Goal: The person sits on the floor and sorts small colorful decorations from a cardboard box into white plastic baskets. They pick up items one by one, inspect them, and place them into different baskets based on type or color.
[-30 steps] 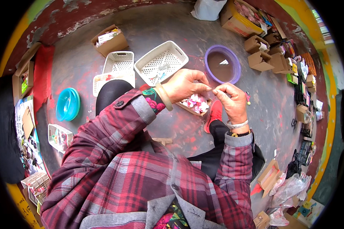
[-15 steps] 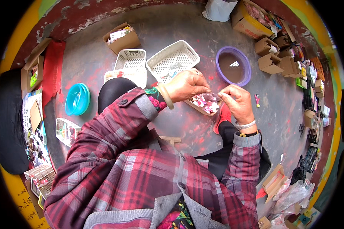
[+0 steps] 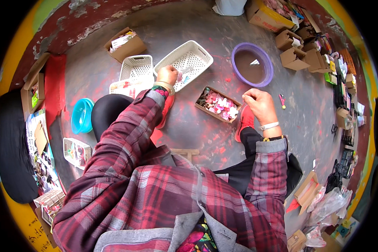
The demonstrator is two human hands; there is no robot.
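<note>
Left hand (image 3: 168, 74) at the left side of a large white basket (image 3: 199, 54), fingers narrow, by all appearances closed on a small pinkish piece (image 3: 180, 77) over that basket. Right hand (image 3: 262, 107) near a cardboard box (image 3: 212, 112), thumb and fingertips pinched together; cannot tell whether on anything thin. For good handling: keep the left pinch light, bring the fingertips low inside the rim before parting them, avoid pressing the pale bits (image 3: 188, 71) lying there, and hold the cuff (image 3: 152, 100) clear of the 2 smaller white baskets (image 3: 145, 63) alongside. Containers: in the cardboard box, pink and white flower-like pieces (image 3: 221, 104), darker ones at the left end; in the purple tub (image 3: 269, 69), apparently dark liquid with 1 bright reflection.
</note>
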